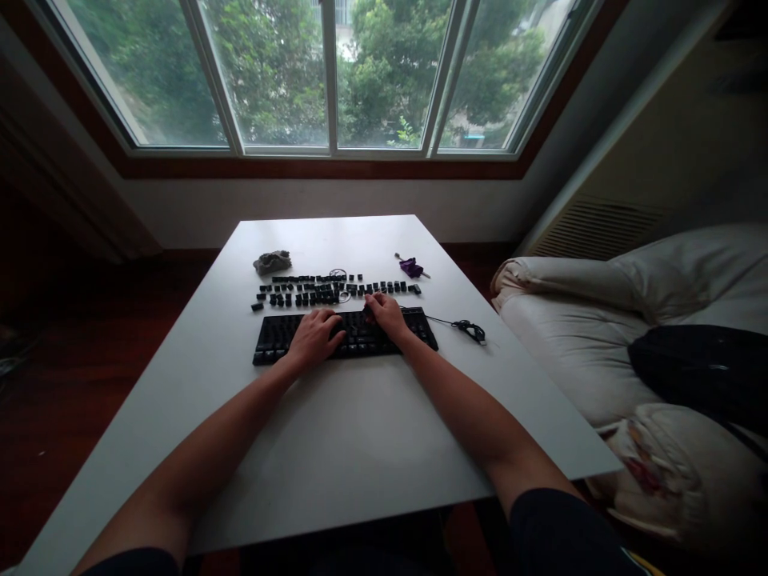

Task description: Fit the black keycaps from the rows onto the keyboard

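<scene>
A black keyboard [273, 332] lies flat on the white table, with part of its middle hidden by my hands. My left hand [313, 338] rests on its left-centre keys, fingers stretched out and apart. Over the upper middle of the keyboard, my right hand [387, 314] is closed in a pinch; what sits between the fingertips is too small and dark to make out. Just beyond the keyboard, loose black keycaps [309, 300] stand in several rows. A thin wire loop [344, 297] lies among them.
The white table [360, 432] carries a crumpled grey cloth [272, 262] at back left and a purple bundle with a thin stick [411, 267] at back right. A coiled black cable [470, 329] lies right of the keyboard. A covered sofa [552, 344] adjoins the table's right side.
</scene>
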### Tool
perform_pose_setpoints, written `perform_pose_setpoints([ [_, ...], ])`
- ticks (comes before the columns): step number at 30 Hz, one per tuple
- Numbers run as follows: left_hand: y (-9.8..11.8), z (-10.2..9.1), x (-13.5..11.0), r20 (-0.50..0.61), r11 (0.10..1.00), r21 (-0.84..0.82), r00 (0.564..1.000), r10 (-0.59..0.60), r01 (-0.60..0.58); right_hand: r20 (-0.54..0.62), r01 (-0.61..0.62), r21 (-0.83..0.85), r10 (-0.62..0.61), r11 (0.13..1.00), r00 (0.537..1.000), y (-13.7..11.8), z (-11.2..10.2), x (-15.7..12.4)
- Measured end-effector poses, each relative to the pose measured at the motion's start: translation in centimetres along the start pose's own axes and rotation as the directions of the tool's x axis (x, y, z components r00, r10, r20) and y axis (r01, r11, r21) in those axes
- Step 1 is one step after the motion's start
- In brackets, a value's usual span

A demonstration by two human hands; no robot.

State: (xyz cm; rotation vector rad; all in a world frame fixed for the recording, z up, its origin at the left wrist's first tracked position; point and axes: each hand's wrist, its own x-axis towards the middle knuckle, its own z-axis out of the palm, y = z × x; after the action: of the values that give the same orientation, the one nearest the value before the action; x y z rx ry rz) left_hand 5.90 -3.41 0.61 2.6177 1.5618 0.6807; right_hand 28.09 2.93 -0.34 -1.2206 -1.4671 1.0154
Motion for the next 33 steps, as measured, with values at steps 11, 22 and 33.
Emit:
perform_pose_setpoints([
  [11,-0.3,-0.9,0.0,0.042,1.0,0.006,0.999,-0.028,0.028,-0.056,0.072,0.061,-0.069,0.995,0.996,-1.4,0.5,-1.4],
  [22,-1.3,-1.0,-0.3,-0.008,1.0,0.026,1.0,0.012,-0.012,-0.028,0.263,0.031,-0.262,0.964,0.965,-1.5,0.6,-1.1],
  [33,-1.6,-0.8,-0.3,-0.023,1.0,0.003,0.999,0.022,-0.022,0.039,0.215,0.103,-0.219,0.971,0.975,-1.1,1.1,-1.2],
])
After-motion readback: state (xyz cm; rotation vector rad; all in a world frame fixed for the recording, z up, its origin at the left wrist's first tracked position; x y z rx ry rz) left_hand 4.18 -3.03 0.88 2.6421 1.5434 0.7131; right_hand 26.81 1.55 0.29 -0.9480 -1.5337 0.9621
